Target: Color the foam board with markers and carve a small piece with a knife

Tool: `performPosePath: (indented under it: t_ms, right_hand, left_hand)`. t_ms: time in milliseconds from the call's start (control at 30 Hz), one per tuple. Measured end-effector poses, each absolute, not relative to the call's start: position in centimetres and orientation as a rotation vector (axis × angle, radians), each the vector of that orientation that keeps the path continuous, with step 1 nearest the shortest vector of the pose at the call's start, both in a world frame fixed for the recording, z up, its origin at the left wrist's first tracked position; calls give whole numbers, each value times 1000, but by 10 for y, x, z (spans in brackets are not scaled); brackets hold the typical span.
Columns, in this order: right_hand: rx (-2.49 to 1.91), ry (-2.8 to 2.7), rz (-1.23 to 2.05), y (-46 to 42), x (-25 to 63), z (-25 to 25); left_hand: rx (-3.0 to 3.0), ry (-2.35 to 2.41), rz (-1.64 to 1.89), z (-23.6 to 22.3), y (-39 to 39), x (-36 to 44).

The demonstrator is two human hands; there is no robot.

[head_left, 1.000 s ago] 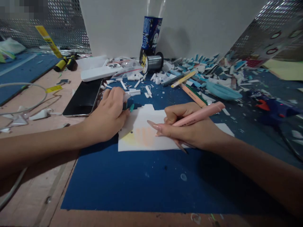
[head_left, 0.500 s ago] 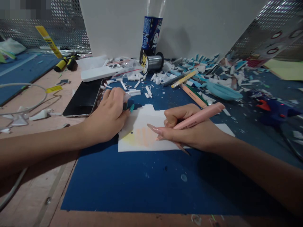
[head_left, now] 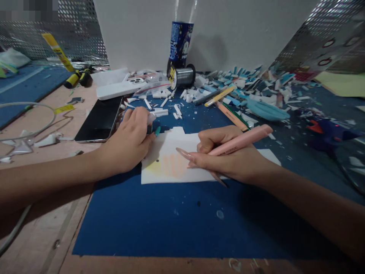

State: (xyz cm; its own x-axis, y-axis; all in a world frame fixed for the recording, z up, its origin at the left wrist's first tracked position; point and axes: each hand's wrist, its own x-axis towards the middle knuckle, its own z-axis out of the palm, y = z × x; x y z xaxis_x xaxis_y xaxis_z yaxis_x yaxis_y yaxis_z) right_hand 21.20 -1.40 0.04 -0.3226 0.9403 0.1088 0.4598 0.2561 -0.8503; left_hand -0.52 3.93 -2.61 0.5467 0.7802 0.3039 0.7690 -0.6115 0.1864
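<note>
My right hand (head_left: 228, 152) grips a pink acrylic marker (head_left: 242, 140), its tip down at a white cut-out sheet (head_left: 171, 142). On the sheet is a yellow patch with a dark dot, and beside it are pale orange stripes. My right hand rests over the sheet's right part and hides much of it. At the sheet's upper left edge is my left hand (head_left: 132, 137), fingers curled together, thumb with a teal nail. Whatever lies between those fingers cannot be made out. Beneath the sheet lies a blue mat (head_left: 159, 220).
A dark-screened phone (head_left: 99, 120) lies left of my left hand. Behind are a bottle (head_left: 181, 45), a wire spool (head_left: 184, 76) and piled white and blue scraps (head_left: 225, 82). More markers (head_left: 230, 116) lie beyond my right hand. A blue glue gun (head_left: 327, 133) sits at right.
The view has shifted slightly, so most things sit a little further left. Both hands keep nearly the same places on the sheet, the marker still gripped.
</note>
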Motion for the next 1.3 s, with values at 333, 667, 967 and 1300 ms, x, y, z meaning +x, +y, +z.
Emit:
performPosePath:
  t_ms: [333,667,967,1300]
  right_hand:
    - [-1205,-1840,990,-9,209,0]
    - [-1251,-1828,1019,-11,207,5]
    - [-1313,-1860,1000,-10,209,3]
    - [-1296,-1845,995,-12,209,4]
  left_hand:
    - [2742,1373,577,-27,40,-6]
    - [2748,1345,592,-26,39,-5]
    - [2714,1366,574,-25,38,-5]
    - [2738,1368,592,-26,39,-5]
